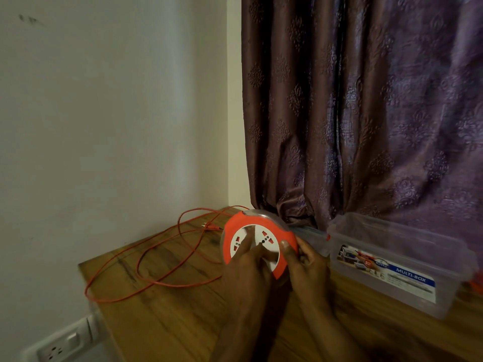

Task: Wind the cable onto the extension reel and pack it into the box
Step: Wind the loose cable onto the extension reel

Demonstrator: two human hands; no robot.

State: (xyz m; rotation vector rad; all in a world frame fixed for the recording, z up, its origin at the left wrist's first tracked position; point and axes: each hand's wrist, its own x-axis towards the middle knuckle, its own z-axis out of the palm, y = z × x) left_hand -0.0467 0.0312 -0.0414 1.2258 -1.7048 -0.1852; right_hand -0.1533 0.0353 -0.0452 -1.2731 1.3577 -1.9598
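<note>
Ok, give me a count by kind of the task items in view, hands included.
Extension reel: 1
Orange cable, loose on the wooden table: 1
Clear plastic box: 1
Hands: 2, left hand touching the reel's face, right hand gripping its rim
Total: 5

Left hand (245, 273) fingers straight; right hand (305, 265) curled round reel (235, 224).

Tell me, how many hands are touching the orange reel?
2. The left hand presses on the white face of the round orange plastic extension reel; the right hand grips its right edge. No other hand shows.
</note>
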